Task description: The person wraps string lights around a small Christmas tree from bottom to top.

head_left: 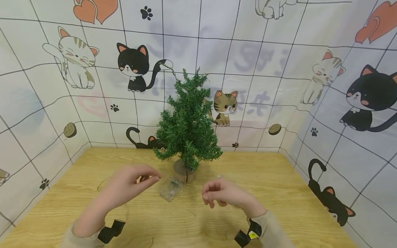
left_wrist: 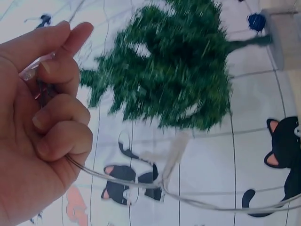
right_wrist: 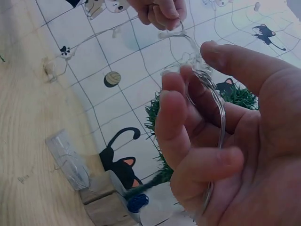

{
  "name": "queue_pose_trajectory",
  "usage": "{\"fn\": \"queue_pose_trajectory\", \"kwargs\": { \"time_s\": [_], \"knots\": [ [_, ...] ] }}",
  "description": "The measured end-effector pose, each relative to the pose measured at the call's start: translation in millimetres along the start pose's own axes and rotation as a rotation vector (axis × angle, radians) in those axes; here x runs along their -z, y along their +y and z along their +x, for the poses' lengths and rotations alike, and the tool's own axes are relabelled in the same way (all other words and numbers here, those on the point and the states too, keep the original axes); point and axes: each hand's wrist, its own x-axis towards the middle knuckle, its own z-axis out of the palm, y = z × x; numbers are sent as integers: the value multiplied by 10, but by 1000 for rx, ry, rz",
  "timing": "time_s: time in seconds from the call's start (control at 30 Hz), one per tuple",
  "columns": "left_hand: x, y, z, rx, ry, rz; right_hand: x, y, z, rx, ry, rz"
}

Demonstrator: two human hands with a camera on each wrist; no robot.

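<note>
Wire [right_wrist: 223, 117] in the right hand [right_wrist: 256, 141] shows clearly only from that wrist.

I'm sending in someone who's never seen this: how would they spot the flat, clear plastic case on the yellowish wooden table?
On the yellowish wooden table, find the bushy green artificial tree. Just in front of its round wooden base lies the flat, rectangular clear plastic case. Unlike the opaque, brownish base, it is see-through.
</note>
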Motion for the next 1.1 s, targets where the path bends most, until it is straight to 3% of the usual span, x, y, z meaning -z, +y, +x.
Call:
{"fn": "queue_pose_trajectory", "kwargs": {
  "time_s": [0.23,0.4,0.57,0.77,0.9,1.1],
  "knots": [
    [224,-90,-95,5,75,6,36,-72,-34,-63,78,-48],
    [327,-120,-147,-3,136,11,64,-82,-45,-84,73,-96],
    [439,-116,-235,14,275,-65,96,-97,-84,-88,5,-82],
    [594,-111,-338,47,444,-150,82,-102,-114,-27,-96,-95],
    [658,-117,-352,45,481,-147,-13,-59,-38,-48,-122,-161],
    [694,-83,-354,41,536,-201,-238,133,136,-135,-72,-346]
  ]
}}
